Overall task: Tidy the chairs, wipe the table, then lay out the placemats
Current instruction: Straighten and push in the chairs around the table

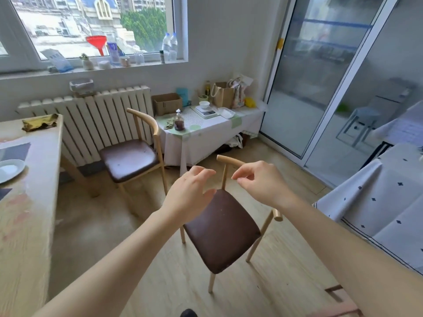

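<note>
A wooden chair with a brown seat (220,232) stands on the floor in front of me, away from the table, its curved backrest partly hidden by my right hand. My left hand (190,197) hovers above the seat with loosely curled fingers, holding nothing. My right hand (258,181) hangs just over the backrest, fingers loosely curled; I cannot tell whether it touches the wood. A second matching chair (129,160) stands by the radiator. The wooden table (25,220) runs along the left, with a dark placemat (16,151), a white plate (10,169) and a yellow-green cloth (40,123) on it.
A small cloth-covered side table (203,136) with a scale, bottle and boxes stands at the back. A white radiator (91,115) lines the wall. A white patterned cloth (384,209) covers furniture on the right. Sliding glass doors (320,76) sit beyond.
</note>
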A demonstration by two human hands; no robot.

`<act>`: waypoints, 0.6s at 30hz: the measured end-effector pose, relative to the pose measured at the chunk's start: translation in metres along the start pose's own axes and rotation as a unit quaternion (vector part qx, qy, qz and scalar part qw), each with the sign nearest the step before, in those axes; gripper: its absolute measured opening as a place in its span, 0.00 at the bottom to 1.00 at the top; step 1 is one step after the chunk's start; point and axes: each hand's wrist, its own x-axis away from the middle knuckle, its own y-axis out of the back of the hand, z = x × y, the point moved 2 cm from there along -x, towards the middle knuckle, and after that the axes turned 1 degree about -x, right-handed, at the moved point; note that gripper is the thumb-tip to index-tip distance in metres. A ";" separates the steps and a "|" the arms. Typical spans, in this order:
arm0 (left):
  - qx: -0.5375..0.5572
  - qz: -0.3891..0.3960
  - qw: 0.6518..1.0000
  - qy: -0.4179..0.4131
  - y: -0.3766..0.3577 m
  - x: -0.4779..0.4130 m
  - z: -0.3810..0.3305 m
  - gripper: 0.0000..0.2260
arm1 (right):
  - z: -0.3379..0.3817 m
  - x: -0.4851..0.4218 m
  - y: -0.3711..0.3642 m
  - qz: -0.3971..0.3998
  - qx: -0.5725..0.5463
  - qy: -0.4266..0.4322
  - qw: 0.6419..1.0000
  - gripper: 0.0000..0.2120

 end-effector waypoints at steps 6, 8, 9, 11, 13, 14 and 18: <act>0.016 0.025 0.999 -0.028 -0.039 -0.096 0.003 0.21 | -0.068 -0.069 0.022 0.014 0.059 -0.058 0.996 0.08; 0.013 0.031 0.999 -0.035 -0.045 -0.108 0.002 0.22 | -0.080 -0.075 0.024 0.023 0.064 -0.073 0.995 0.08; 0.019 0.039 0.998 -0.037 -0.053 -0.124 0.004 0.22 | -0.088 -0.089 0.025 0.030 0.069 -0.083 0.994 0.08; 0.028 0.050 0.998 -0.040 -0.068 -0.156 0.009 0.22 | -0.101 -0.117 0.023 0.040 0.077 -0.102 0.991 0.08; 0.035 0.067 0.996 -0.043 -0.082 -0.182 0.010 0.22 | -0.112 -0.141 0.018 0.035 0.068 -0.121 0.990 0.08; 0.039 0.072 0.996 -0.042 -0.091 -0.191 0.011 0.21 | -0.119 -0.151 0.014 0.030 0.064 -0.129 0.989 0.08; 0.060 0.099 0.993 -0.029 -0.121 -0.211 0.013 0.21 | -0.143 -0.177 -0.006 0.047 0.064 -0.162 0.984 0.08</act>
